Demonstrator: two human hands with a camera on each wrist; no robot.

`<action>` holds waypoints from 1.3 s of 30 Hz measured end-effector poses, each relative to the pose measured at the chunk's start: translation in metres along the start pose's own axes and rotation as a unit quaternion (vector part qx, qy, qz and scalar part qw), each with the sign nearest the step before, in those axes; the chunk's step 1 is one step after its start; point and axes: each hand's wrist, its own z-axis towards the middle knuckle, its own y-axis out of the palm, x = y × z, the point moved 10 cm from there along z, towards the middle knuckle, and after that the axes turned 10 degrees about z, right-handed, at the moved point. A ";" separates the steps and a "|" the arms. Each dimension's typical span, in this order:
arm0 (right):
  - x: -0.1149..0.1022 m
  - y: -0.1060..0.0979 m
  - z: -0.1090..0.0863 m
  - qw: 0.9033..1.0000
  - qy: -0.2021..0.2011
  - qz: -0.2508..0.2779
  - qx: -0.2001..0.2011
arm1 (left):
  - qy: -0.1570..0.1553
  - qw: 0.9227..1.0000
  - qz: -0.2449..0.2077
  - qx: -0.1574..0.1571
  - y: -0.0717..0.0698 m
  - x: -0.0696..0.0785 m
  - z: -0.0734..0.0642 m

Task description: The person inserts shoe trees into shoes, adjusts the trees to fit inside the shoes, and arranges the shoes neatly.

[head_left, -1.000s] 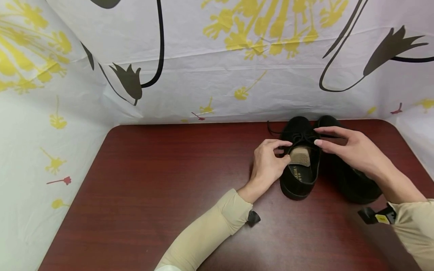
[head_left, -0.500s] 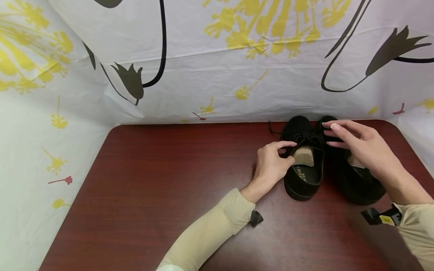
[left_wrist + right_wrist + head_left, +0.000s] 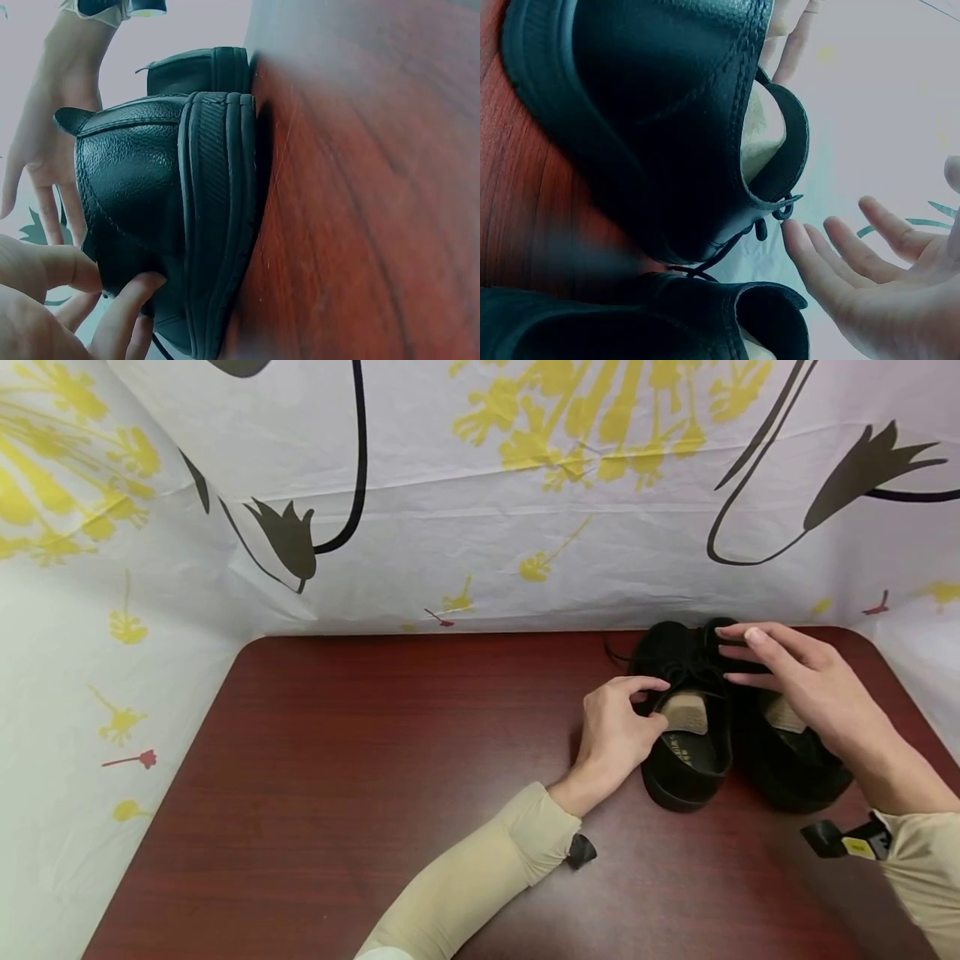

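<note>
Two black lace-up shoes stand side by side at the table's right, toes toward the back. My left hand (image 3: 618, 727) pinches the left side of the left shoe (image 3: 686, 785) by its collar, thumb at the opening's edge. In the left wrist view its fingers (image 3: 127, 311) press that shoe's dark leather side. A tied lace bow (image 3: 686, 672) sits over the left shoe's front. My right hand (image 3: 817, 685) hovers over the right shoe (image 3: 798, 781), fingers spread and fairly straight. The right wrist view shows this hand (image 3: 900, 292) apart from both shoes, partly hiding nothing there.
The dark red wooden table (image 3: 375, 760) extends to the left of the shoes. A white cloth (image 3: 420, 568) printed with yellow and grey flowers hangs behind and at the sides. One lace end (image 3: 615, 652) trails left of the left shoe.
My right hand has left the left shoe's laces and moved right, fingers spreading. My left hand has slid the left shoe rightward, closer to the right shoe.
</note>
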 end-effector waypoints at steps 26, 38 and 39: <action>-0.010 0.002 -0.001 0.999 -0.040 -0.018 0.021 | 0.020 0.994 -0.001 -0.105 0.020 0.008 -0.002; -0.013 0.007 -0.001 0.998 -0.050 -0.016 0.018 | 0.051 0.987 0.056 -0.144 0.019 0.002 -0.002; -0.013 0.008 -0.001 0.998 -0.051 -0.015 0.016 | 0.054 0.985 0.061 -0.149 0.019 0.001 -0.002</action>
